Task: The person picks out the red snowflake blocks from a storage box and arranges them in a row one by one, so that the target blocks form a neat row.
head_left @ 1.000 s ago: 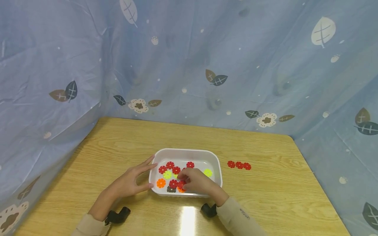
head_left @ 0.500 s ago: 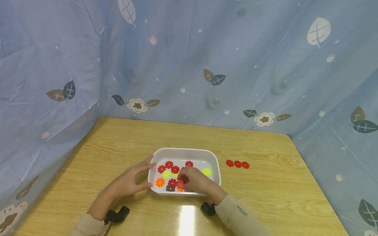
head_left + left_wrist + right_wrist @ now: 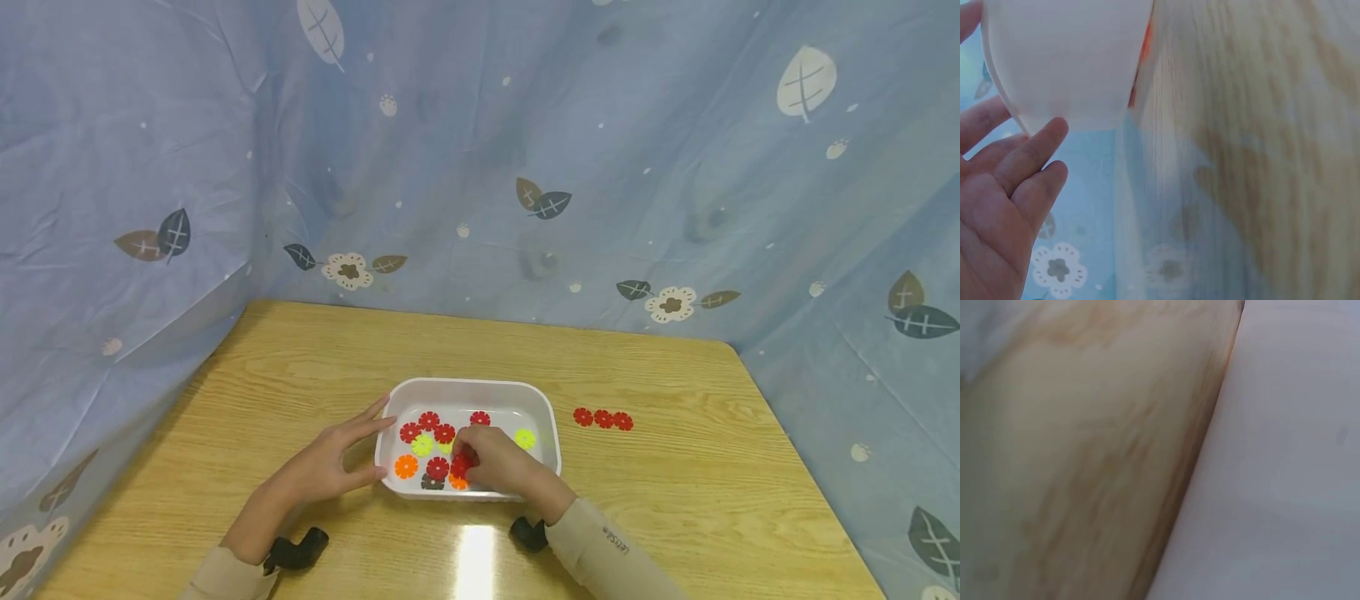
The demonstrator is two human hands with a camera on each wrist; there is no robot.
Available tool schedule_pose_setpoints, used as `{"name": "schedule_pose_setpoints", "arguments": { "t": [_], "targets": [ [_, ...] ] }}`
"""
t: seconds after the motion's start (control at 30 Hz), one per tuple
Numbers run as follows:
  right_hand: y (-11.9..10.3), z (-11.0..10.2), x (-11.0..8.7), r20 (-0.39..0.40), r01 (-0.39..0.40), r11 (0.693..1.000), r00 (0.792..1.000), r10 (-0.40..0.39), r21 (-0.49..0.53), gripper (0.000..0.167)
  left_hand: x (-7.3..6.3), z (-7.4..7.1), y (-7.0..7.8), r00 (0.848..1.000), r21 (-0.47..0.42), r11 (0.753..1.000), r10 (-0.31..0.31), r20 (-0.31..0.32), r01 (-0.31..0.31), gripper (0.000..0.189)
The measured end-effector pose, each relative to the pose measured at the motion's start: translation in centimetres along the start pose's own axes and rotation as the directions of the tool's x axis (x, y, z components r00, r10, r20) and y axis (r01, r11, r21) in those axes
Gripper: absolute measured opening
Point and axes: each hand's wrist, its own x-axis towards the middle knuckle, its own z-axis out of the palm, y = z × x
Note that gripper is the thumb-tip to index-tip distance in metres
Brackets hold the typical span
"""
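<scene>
A white plastic tray holds several notched, flower-shaped plastic discs in red, yellow, orange and dark grey. Inside it, my right hand pinches a red notched disc over an orange disc. Another red disc lies just left of the pinched one. My left hand spreads its fairly straight fingers and thumb against the tray's left end. In the left wrist view that hand touches the tray's outer wall. The right wrist view shows only table and tray wall, the hand itself hidden.
Right of the tray, a row of red discs lies on the wooden table. A patterned blue cloth hangs behind the table and along both sides. Black wrist mounts sit under both forearms.
The red disc in my right fingers has tilted slightly, while that hand stays at the same spot in the tray. My left hand keeps its place; the whole view has shifted a little.
</scene>
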Motion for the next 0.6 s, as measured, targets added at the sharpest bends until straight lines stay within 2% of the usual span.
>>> {"name": "schedule_pose_setpoints", "arguments": {
  "t": [0.27, 0.43, 0.6],
  "targets": [
    [0.1, -0.07, -0.12, -0.014, -0.017, 0.996, 1.0, 0.018, 0.09, 0.023, 0.02, 0.02, -0.15, 1.0, 0.012, 1.0, 0.009, -0.007, -0.009, 0.063],
    [0.28, -0.16, -0.28, -0.04, -0.006, 0.981, 0.999, 0.014, 0.196, 0.022, 0.02, 0.11, -0.33, 1.0, 0.009, 1.0, 0.013, -0.005, -0.013, 0.063],
    [0.43, -0.39, -0.31, -0.067, 0.005, 0.966, 0.998, 0.013, 0.258, 0.02, -0.02, 0.22, -0.51, 1.0, 0.006, 1.0, 0.014, -0.005, -0.014, 0.063]
  ]
}}
